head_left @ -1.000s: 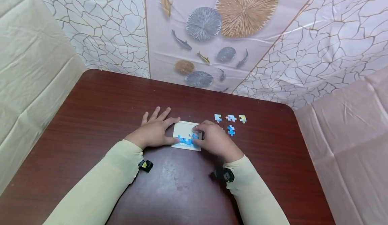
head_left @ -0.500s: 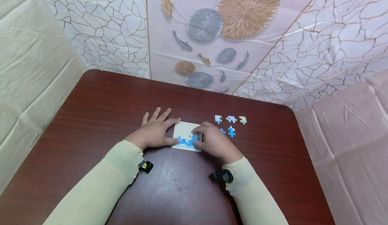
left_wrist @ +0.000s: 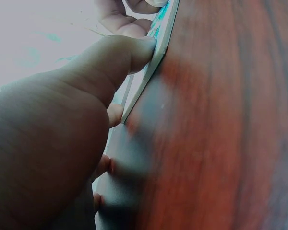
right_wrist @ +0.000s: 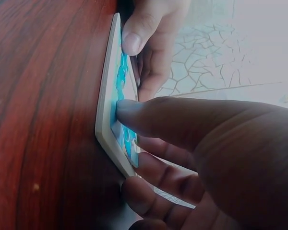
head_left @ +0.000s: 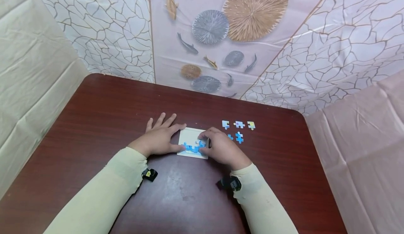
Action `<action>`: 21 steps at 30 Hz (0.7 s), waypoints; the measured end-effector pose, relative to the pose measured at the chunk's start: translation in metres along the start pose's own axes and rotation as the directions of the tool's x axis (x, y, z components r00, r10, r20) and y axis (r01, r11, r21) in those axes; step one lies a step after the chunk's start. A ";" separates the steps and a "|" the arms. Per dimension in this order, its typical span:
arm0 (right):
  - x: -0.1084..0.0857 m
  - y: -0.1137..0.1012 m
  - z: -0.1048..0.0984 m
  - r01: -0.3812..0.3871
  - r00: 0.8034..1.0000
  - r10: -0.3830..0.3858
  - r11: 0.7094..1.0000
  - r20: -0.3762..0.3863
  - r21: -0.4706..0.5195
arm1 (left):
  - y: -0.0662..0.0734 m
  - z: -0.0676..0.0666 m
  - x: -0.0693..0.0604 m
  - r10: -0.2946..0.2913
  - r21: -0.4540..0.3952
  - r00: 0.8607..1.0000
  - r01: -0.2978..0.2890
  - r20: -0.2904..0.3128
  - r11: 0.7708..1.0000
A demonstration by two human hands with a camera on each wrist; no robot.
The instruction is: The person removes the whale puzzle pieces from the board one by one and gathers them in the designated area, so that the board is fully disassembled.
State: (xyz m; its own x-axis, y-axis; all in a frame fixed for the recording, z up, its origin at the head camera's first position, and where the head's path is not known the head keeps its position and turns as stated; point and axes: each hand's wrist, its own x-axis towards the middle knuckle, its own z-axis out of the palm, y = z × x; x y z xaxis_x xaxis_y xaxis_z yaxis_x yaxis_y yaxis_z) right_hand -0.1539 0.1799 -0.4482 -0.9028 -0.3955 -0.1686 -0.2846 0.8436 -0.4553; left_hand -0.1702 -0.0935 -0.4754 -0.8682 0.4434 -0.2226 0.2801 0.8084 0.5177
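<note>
A small pale puzzle tray (head_left: 190,133) lies on the table, with blue puzzle pieces (head_left: 191,148) along its near side. My left hand (head_left: 156,139) rests at the tray's left edge with fingers spread and straight. Its thumb lies on the near left corner. My right hand (head_left: 223,149) is at the tray's right side, its thumb and bent fingers on either side of a blue puzzle piece (head_left: 201,143). In the right wrist view, that thumb presses down on the blue printed surface (right_wrist: 128,139), and other fingers curl beside the tray's edge. The hand partly hides the piece.
Several loose puzzle pieces lie right of the tray, among them a blue piece (head_left: 239,137) and a yellow-marked piece (head_left: 251,125). One is partly behind the right hand. The dark red table (head_left: 126,101) is bordered by patterned cloth (head_left: 208,62) at the back.
The right hand has shifted very slightly, so more of the loose blue piece beside it shows. The left hand holds its place on the tray; the head view moves a little.
</note>
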 end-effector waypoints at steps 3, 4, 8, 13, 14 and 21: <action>0.000 0.000 0.000 -0.003 1.000 0.003 1.000 -0.008 0.008 | -0.001 0.000 0.000 0.001 0.002 1.000 -0.001 -0.003 1.000; 0.000 0.000 0.000 -0.004 1.000 0.004 1.000 -0.009 0.013 | -0.001 0.001 0.000 0.002 0.002 1.000 -0.002 -0.004 1.000; -0.001 0.001 0.000 0.003 1.000 -0.003 0.999 -0.013 0.042 | -0.001 0.001 0.000 0.000 0.003 1.000 0.000 -0.002 1.000; -0.001 0.002 0.000 0.049 0.999 -0.049 0.997 0.002 0.068 | 0.000 0.000 0.000 0.002 -0.002 1.000 -0.002 -0.006 1.000; -0.001 0.002 -0.001 0.060 0.998 -0.061 0.996 0.006 0.068 | 0.000 0.000 0.000 0.002 -0.003 1.000 -0.002 -0.007 1.000; -0.001 0.004 -0.001 0.125 0.992 -0.127 0.991 0.019 0.056 | 0.000 0.000 0.000 0.003 -0.003 1.000 -0.003 -0.006 1.000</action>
State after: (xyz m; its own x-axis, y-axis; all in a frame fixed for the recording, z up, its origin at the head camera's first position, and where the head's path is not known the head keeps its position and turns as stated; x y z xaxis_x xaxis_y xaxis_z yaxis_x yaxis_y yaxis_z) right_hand -0.1541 0.1844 -0.4489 -0.8533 -0.5059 -0.1261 -0.3771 0.7659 -0.5207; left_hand -0.1705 -0.0936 -0.4756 -0.8699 0.4433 -0.2162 0.2815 0.8061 0.5205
